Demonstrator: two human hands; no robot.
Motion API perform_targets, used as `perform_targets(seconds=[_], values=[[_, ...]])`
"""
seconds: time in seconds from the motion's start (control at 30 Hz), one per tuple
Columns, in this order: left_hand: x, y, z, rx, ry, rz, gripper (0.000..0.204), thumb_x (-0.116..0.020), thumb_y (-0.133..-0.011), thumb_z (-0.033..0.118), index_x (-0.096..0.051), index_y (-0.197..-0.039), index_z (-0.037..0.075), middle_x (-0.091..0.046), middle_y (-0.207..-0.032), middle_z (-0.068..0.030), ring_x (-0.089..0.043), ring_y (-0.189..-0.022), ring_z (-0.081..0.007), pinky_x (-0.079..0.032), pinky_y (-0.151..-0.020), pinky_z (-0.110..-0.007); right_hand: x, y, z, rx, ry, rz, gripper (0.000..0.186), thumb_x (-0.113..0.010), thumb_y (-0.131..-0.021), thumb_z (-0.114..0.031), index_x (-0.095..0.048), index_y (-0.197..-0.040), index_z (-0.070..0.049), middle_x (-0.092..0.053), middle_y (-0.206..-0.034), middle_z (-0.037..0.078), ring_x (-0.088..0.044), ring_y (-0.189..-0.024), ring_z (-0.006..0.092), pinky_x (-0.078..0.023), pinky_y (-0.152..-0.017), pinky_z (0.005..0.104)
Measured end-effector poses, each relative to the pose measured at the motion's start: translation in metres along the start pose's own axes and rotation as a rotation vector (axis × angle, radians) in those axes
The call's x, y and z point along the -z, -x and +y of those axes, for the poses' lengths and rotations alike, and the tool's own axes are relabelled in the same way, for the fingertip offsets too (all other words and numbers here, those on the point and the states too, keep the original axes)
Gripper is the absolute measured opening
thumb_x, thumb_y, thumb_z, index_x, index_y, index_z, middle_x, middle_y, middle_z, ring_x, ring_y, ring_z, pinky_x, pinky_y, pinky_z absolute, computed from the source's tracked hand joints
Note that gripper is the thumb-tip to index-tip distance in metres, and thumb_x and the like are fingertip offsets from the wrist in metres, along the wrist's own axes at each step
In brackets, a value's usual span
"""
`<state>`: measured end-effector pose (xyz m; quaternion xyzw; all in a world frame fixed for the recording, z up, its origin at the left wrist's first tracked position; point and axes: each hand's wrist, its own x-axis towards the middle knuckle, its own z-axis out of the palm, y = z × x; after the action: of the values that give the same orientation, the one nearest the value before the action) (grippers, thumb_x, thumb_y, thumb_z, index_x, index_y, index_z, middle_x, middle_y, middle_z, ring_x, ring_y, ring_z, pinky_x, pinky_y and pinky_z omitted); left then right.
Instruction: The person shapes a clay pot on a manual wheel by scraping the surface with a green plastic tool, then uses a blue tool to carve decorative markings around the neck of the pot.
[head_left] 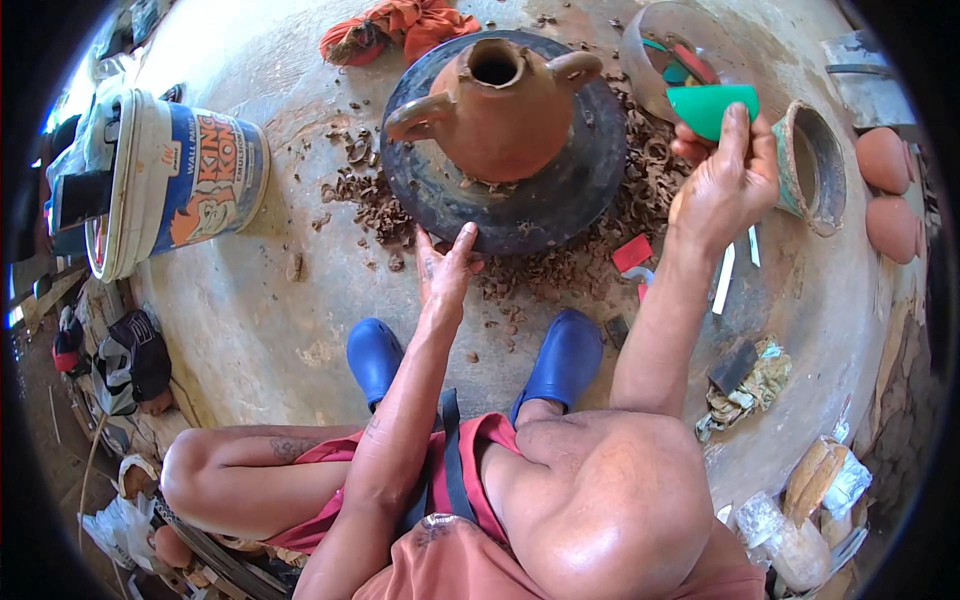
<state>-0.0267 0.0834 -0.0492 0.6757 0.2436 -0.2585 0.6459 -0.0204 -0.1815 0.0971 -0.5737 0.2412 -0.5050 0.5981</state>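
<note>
A clay pot (505,120) with two handles and a narrow neck stands upright on a round dark turntable (420,190). My left hand (448,260) touches the turntable's near edge, thumb and fingers apart. In my right hand (730,185), raised to the right of the pot, is a flat green scraper (705,105), pinched between thumb and fingers. Just beyond that hand a clear bowl (648,45) lies with red and green pieces in it.
A tipped white bucket (180,185) is at left, an orange cloth (395,28) at the back, a cylindrical container (820,170) and small pots (885,160) at right. Clay shavings (365,200) and red pieces (632,252) lie around the turntable. My blue clogs (560,350) are nearer me.
</note>
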Motion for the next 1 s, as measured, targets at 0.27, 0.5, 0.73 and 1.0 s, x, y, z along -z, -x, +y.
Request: perform_targets(seconds=[0.27, 0.5, 0.73, 1.0], values=[[-0.011, 0.013, 0.004, -0.256, -0.426, 0.201, 0.096, -0.087, -0.089, 0.026, -0.032, -0.165, 0.003, -0.05, -0.157, -0.0224, -0.049, -0.141, -0.0385, -0.04, -0.117, -0.045, 0.076, 0.039, 0.074, -0.32, 0.355, -0.131, 0.022, -0.072, -0.104, -0.012, -0.072, -0.123, -0.001, -0.074, -0.093, 0.007, -0.067, -0.064, 0.0105, -0.054, -0.051, 0.0256], [-0.017, 0.018, 0.012, -0.709, -1.12, 0.305, 0.096, -0.078, -0.094, 0.046, -0.038, -0.162, -0.008, -0.024, -0.175, -0.0274, -0.011, -0.165, -0.0471, -0.021, -0.131, -0.059, 0.087, 0.066, 0.086, -0.38, 0.407, -0.278, 0.023, -0.073, -0.103, -0.014, -0.074, -0.122, 0.0, -0.074, -0.095, 0.006, -0.065, -0.07, 0.0083, -0.051, -0.053, 0.0259], [-0.028, 0.016, -0.011, -0.809, -0.74, 0.291, 0.091, -0.079, -0.096, 0.032, -0.035, -0.163, -0.009, -0.023, -0.174, -0.0306, -0.021, -0.163, -0.0457, -0.025, -0.132, -0.05, 0.17, 0.059, 0.116, -0.312, 0.603, -0.291, 0.02, -0.069, -0.106, -0.012, -0.073, -0.123, -0.001, -0.07, -0.09, 0.0, -0.056, -0.066, 0.0046, -0.043, -0.051, 0.0242], [0.016, -0.029, 0.04, -0.975, -0.464, 0.297, 0.081, -0.081, -0.093, 0.01, -0.041, -0.163, -0.002, -0.046, -0.166, -0.0243, -0.048, -0.152, -0.0327, -0.039, -0.125, -0.041, 0.221, 0.081, 0.105, -0.498, 0.782, -0.311, 0.025, -0.063, -0.098, -0.001, -0.074, -0.12, 0.003, -0.077, -0.095, 0.009, -0.07, -0.081, 0.0136, -0.056, -0.074, 0.0327]])
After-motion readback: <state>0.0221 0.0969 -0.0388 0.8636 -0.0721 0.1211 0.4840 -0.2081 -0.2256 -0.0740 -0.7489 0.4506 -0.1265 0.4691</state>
